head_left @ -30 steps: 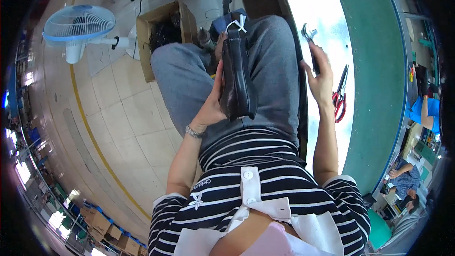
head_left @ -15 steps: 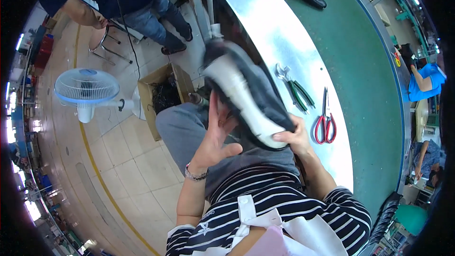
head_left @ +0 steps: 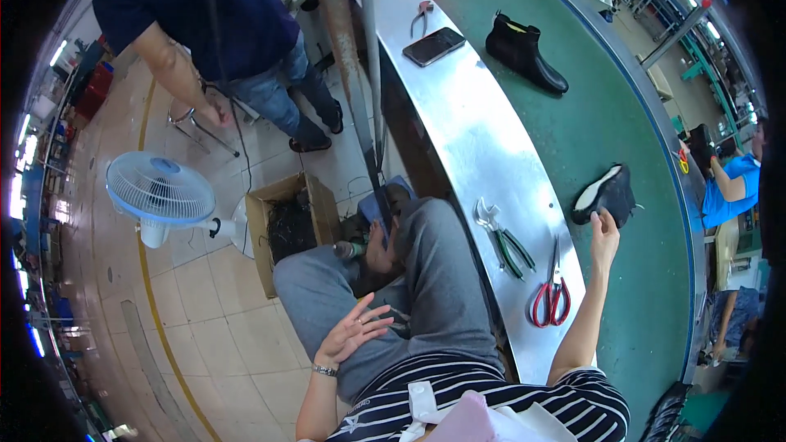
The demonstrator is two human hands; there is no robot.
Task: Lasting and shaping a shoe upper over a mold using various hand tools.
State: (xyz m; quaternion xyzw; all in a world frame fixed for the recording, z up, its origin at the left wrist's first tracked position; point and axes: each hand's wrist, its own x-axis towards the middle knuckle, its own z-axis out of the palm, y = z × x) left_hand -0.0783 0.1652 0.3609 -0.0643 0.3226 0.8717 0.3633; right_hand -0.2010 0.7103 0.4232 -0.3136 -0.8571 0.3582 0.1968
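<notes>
My right hand reaches out over the green belt, its fingers closed at the near edge of a black shoe with a white sole. The shoe rests on the belt, its sole partly turned to the left. Above my lap, my left hand is open and holds nothing, its fingers spread. Between my arms, on the metal ledge, are red-handled scissors and green-handled pliers, with an adjustable wrench beside them.
Farther up the belt stands a black ankle boot. A phone and pincers lie on the far ledge. To the left are a fan, a cardboard box and a standing person. A metal post rises beside the ledge.
The shoe has gone from above my lap to the green belt on the right, my right hand along with it. My left hand has dropped lower, away from the shoe. The view has shifted.
</notes>
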